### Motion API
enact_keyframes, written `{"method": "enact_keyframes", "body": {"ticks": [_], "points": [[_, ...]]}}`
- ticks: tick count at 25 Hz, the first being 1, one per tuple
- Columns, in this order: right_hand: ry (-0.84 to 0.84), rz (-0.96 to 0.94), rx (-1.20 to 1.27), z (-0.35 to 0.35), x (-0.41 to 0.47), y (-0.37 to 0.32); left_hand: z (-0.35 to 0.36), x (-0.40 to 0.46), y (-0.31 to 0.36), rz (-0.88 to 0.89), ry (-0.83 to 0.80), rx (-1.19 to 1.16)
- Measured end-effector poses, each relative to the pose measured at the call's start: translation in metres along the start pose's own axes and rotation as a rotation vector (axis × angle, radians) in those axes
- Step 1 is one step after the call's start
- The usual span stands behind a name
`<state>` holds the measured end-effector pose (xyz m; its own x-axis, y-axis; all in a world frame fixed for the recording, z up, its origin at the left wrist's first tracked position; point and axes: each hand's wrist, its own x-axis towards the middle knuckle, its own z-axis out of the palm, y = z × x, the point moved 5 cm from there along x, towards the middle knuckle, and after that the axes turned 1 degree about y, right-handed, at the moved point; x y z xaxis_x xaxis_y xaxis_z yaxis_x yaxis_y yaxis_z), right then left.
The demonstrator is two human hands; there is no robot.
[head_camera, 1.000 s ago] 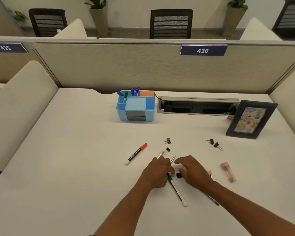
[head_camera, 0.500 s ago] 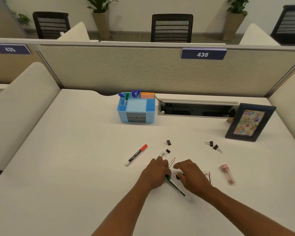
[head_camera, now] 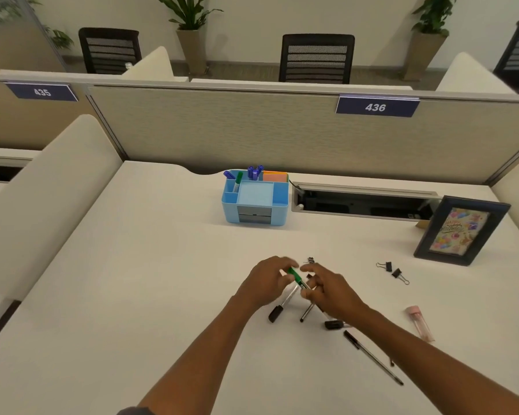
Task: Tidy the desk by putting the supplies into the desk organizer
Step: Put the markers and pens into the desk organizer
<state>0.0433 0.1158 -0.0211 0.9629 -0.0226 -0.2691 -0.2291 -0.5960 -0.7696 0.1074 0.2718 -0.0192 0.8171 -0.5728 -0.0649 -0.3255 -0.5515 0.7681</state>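
On the smooth white desk [head_camera: 132,295], both hands [head_camera: 297,283] pinching slim green-capped marker [head_camera: 295,275].

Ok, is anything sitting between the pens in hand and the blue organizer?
Nothing visible. The hands hold the green marker and other pens above bare desk, which runs clear to the organizer. The binder clips lie off to the right.

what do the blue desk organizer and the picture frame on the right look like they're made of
The desk organizer looks like molded plastic: uniform light blue, smooth satin walls, rounded corners, with grey drawer fronts. The picture frame has flat, dark, matte borders; painted wood or plastic, the view cannot settle which. Its colourful picture looks like printed paper.
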Motion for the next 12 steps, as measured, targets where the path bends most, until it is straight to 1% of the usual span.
{"method": "enact_keyframes", "body": {"ticks": [2,4,8,12], "points": [[-0.006,-0.017,0.004,-0.002,0.016,-0.018,-0.01,0.001,-0.002,-0.154,0.095,-0.217],[-0.018,-0.05,-0.05,0.003,0.033,-0.036,-0.019,0.005,-0.004,-0.255,0.162,-0.34],[-0.008,-0.087,-0.028,0.006,0.064,-0.067,-0.044,0.02,-0.015,-0.315,0.306,-0.415],[-0.023,-0.11,0.052,-0.002,0.089,-0.096,-0.072,0.034,-0.025,-0.302,0.386,-0.418]]}}
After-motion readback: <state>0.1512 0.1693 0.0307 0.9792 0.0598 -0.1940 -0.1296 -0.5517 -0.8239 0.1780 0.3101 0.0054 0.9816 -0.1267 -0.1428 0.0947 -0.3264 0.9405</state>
